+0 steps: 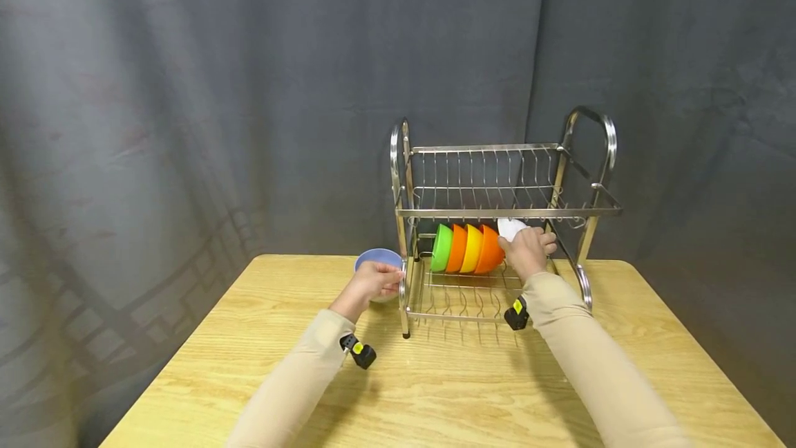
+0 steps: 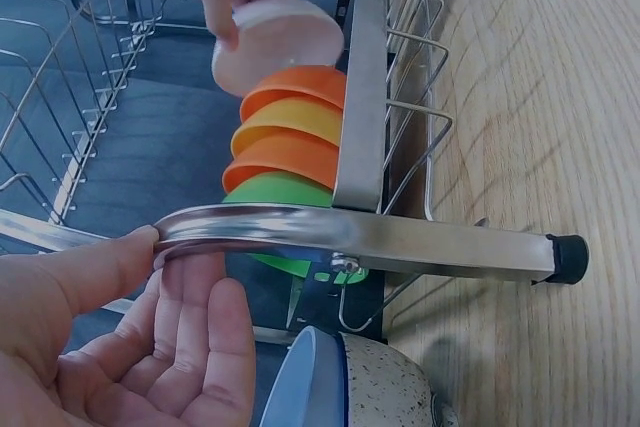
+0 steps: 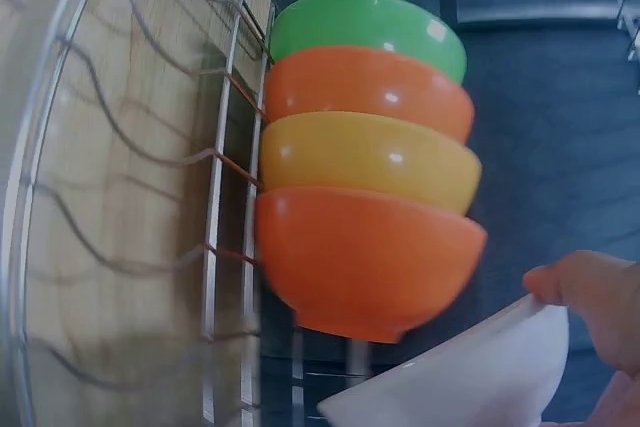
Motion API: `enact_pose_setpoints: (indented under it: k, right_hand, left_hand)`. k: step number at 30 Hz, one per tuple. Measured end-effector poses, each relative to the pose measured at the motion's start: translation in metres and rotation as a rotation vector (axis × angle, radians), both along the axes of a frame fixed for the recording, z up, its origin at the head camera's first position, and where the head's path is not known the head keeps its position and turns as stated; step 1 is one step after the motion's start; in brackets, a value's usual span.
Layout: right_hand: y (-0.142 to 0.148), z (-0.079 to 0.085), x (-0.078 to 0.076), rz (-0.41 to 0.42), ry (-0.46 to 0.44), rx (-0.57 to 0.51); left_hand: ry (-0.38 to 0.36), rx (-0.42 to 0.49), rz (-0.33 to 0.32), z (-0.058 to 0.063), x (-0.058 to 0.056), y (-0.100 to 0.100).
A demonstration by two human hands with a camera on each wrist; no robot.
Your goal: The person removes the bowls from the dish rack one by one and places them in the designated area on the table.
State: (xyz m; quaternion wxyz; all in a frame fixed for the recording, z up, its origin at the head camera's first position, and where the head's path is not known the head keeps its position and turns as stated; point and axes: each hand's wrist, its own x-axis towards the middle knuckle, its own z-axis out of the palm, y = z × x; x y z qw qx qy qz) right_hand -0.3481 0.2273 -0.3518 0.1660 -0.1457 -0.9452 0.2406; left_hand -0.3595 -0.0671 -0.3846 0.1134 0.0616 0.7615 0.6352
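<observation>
A two-tier metal dish rack (image 1: 506,213) stands on the table. My left hand (image 1: 371,283) pinches its left side tube (image 2: 250,222) between thumb and forefinger, the other fingers loosely bent below. Inside the lower tier, my right hand (image 1: 528,251) holds a white bowl (image 3: 470,377) by its rim, tilted. Beside that bowl, a row of nested bowls stands on edge: an orange bowl (image 3: 365,257), a yellow bowl (image 3: 370,157), a second orange bowl (image 3: 365,92) and a green bowl (image 3: 365,27). In the head view the right hand partly covers the white bowl.
A speckled bowl with a blue inside (image 2: 390,387) sits on the table just left of the rack, partly behind my left hand. The rack's upper tier (image 1: 485,189) overhangs the bowls. A grey curtain (image 1: 311,102) hangs behind the wooden table (image 1: 435,393).
</observation>
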Motion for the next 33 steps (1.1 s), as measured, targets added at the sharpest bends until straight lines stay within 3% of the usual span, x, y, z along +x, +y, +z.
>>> enact_pose_setpoints:
  k: [6,11,14,16,20,24,29,33]
  right_hand:
    - [0.001,0.011,0.02,0.029,0.085,0.075]
    - [0.004,0.016,0.045,0.049,0.077,-0.045]
    - [0.007,0.017,0.061,0.11,0.057,-0.2]
    - [0.01,0.016,0.07,0.205,0.026,-0.358]
    - [0.017,0.011,0.081,0.428,-0.072,-0.88]
    - [0.02,0.002,0.088,0.537,-0.198,-1.301]
    - [0.024,-0.013,0.094,0.663,-0.338,-1.485]
    - [0.027,-0.021,0.097,0.75,-0.386,-1.512]
  left_hand:
    - [0.009,-0.01,-0.007,-0.001,-0.002,0.001]
    - [0.011,-0.024,-0.016,0.0,-0.001,0.001]
    - [0.006,-0.029,-0.012,0.0,0.001,0.0]
    - [0.005,-0.032,-0.011,0.0,0.001,0.0]
    - [0.011,-0.031,-0.012,0.001,0.002,0.0]
    - [0.01,-0.017,-0.009,0.001,0.001,0.0]
    - [-0.002,-0.017,-0.005,0.0,0.0,0.0]
    - [-0.006,-0.01,-0.001,-0.002,-0.002,0.0]
